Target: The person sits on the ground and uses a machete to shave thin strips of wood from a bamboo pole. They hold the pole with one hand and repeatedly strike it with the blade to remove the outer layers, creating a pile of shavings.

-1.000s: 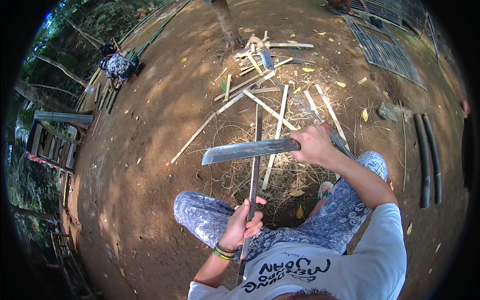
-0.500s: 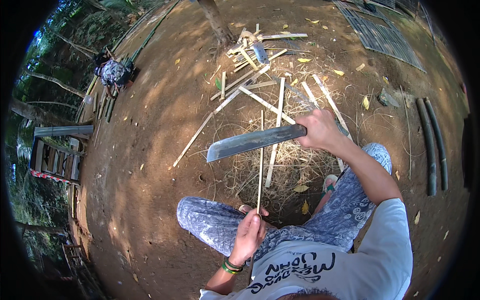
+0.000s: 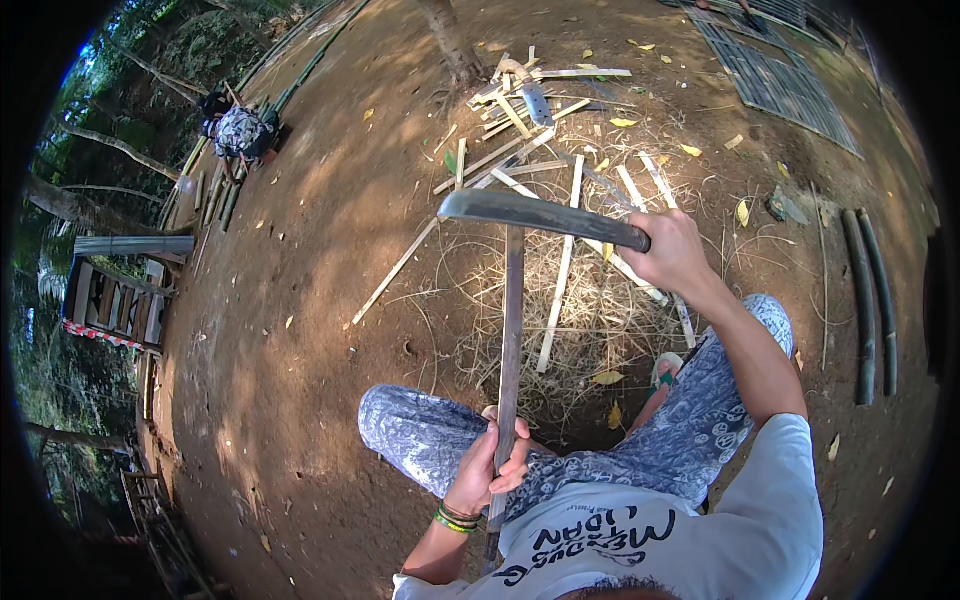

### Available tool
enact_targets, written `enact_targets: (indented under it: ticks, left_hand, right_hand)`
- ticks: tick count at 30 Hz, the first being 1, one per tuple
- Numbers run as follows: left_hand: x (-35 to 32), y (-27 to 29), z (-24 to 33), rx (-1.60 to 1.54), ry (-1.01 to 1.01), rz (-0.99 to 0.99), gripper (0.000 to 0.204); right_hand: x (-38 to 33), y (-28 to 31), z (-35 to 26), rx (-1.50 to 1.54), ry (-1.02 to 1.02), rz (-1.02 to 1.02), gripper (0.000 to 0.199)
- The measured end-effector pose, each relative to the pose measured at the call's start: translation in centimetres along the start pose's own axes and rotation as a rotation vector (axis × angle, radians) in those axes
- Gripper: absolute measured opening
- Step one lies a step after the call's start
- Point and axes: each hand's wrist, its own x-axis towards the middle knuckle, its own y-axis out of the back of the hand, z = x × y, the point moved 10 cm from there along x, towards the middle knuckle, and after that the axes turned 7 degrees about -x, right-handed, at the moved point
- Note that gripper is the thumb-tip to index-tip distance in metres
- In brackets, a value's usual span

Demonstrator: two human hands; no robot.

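Nearest the camera, the left hand (image 3: 492, 462) is clenched around the lower part of a long bamboo strip (image 3: 512, 330), which stands nearly upright between the person's knees, its lower end hidden against the white shirt (image 3: 690, 530). A green and yellow band (image 3: 455, 520) sits on that wrist. The legs, in blue patterned trousers (image 3: 690, 440), are bent to either side of the strip, and a foot in a green sandal (image 3: 664, 372) shows beside the right knee.

Higher up, the right hand (image 3: 672, 252) grips the handle of a long dark machete (image 3: 535, 212). The blade lies roughly level across the top end of the bamboo strip, its edge touching or just above the tip; which of the two cannot be told.

Beyond the strip lies a heap of dry shavings (image 3: 590, 310) on the bare earth ground (image 3: 320, 300), with split bamboo slats (image 3: 560, 265) strewn over and past it. Farther on, a second blade (image 3: 537, 100) lies among more slats near a tree trunk (image 3: 450, 40). To the right lie two dark poles (image 3: 870, 300) side by side, and a woven mat (image 3: 780, 85) farther back. Far left, another person (image 3: 238, 130) crouches beside long poles
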Motion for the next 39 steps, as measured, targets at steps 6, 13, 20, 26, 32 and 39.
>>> enact_targets:
  ticks: [6, 13, 20, 26, 32, 39]
  left_hand:
    - [2.4, -0.9, 0.9, 0.137, -0.029, 0.009, 0.046]
    - [5.5, -1.3, 1.6, 0.125, -0.065, 0.051, 0.042]
    - [5.3, -2.6, 1.8, 0.003, 0.0, -0.003, 0.044]
    - [2.6, -3.1, 1.2, 0.061, 0.056, 0.011, 0.051]
    - [-0.1, -2.9, 0.0, 0.041, 0.062, -0.108, 0.047]
    - [1.6, -3.0, 1.9, 0.012, -0.005, -0.072, 0.047]
  right_hand:
    - [-3.1, -4.4, -5.4, 0.046, 0.32, -0.097, 0.014]
    - [-5.4, -6.0, -8.9, 0.147, 0.431, -0.182, 0.015]
    - [-4.2, -4.5, -8.2, 0.135, 0.436, -0.078, 0.015]
    - [-0.8, -2.5, -3.1, 0.147, 0.114, -0.053, 0.014]
    - [1.9, 0.6, 2.5, 0.163, -0.146, 0.097, 0.023]
    - [1.0, 0.3, 4.1, 0.379, -0.346, 0.093, 0.028]
